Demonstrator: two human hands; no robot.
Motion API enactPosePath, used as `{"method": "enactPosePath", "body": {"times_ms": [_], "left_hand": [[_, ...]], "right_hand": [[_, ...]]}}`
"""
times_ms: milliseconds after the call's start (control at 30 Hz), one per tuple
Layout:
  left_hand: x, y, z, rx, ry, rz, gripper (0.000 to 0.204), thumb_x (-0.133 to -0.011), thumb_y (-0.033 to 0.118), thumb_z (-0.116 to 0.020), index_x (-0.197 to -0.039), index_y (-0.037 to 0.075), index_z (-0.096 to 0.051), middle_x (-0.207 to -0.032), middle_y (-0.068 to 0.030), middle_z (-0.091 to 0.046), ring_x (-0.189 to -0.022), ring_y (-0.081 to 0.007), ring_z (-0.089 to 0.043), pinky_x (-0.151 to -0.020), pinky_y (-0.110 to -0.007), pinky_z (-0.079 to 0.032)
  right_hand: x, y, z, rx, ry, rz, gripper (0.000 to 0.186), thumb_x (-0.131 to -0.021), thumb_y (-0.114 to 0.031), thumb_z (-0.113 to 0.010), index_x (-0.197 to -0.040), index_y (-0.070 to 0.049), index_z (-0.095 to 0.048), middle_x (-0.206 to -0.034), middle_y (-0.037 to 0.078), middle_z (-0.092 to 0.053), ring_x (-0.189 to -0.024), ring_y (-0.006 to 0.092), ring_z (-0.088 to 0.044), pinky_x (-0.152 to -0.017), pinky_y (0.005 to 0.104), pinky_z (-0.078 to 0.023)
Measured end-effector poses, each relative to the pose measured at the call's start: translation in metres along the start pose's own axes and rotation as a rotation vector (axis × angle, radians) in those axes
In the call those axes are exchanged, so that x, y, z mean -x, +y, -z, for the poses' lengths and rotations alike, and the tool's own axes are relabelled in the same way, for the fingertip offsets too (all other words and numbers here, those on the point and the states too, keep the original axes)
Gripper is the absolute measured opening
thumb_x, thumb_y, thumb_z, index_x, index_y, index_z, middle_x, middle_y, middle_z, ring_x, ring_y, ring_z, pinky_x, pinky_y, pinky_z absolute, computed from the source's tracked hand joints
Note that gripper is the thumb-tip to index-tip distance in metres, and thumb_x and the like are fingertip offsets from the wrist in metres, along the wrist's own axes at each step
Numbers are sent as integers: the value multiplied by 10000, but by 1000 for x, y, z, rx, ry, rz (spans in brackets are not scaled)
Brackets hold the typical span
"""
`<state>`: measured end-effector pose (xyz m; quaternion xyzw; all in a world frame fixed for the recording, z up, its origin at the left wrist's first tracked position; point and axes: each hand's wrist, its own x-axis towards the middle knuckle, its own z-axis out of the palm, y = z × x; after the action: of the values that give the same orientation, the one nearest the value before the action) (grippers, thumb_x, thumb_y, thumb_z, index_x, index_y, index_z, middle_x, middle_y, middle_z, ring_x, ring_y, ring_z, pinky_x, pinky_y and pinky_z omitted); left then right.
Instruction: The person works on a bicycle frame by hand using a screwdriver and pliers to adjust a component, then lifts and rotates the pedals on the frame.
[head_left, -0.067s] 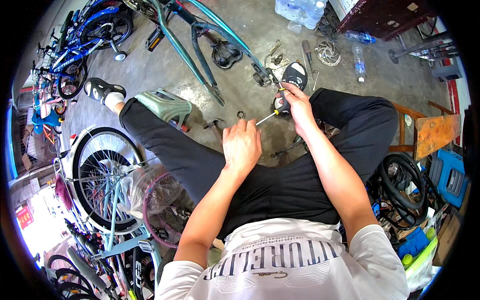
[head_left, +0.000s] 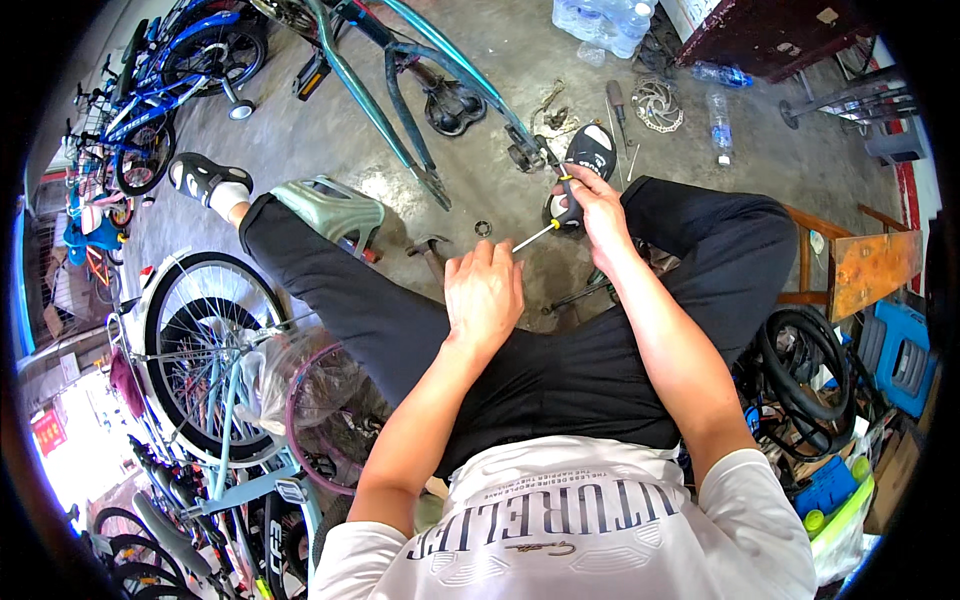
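A screwdriver (head_left: 571,212) with a black-and-yellow handle is gripped in my right hand (head_left: 603,215), between my knees. Its thin metal shaft slants down to the left and ends at the fingertips of my left hand (head_left: 484,295). The left fingers are curled down and pressed together, with the back of the hand toward me, so whatever they hold is hidden. Just beyond the left hand, a hammer (head_left: 429,247) and a small dark ring (head_left: 483,229) lie on the floor. Past my right hand, a teal bicycle frame (head_left: 455,68) reaches toward me with its rear end.
A green plastic stool (head_left: 335,212) stands by my left leg. Another screwdriver (head_left: 617,100) and a brake disc (head_left: 658,106) lie beyond my right foot. Bicycles and a wheel (head_left: 212,360) crowd the left side; a wooden stool (head_left: 868,270) and blue case (head_left: 900,355) are at right.
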<state>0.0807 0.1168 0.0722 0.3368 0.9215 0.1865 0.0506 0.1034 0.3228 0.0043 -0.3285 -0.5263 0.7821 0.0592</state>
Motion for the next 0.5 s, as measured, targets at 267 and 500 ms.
{"method": "enactPosePath", "body": {"times_ms": [267,500], "left_hand": [[9,29,56,29,-1,-54,348,-880,199,-753,-1187,44,-700,-846,-115,-654,-785,-324,-668,-770,-412,-482],[5,55,76,149,47,-168,347,-849,187,-779,-1157,48,-700,-833,-94,-661,-771,-304,-668,-784,-398,-499]], "right_hand": [[-1,-3,1,-54,5,-55,430,-1021,-119,-485,-1416,31,-567,-1092,97,-687,-873,140,-601,-809,287,-491],[-4,-1,1,-77,-19,-57,408,-1011,-116,-486,-1374,34,-597,-1036,100,-704,-813,138,-616,-734,277,-490]]}}
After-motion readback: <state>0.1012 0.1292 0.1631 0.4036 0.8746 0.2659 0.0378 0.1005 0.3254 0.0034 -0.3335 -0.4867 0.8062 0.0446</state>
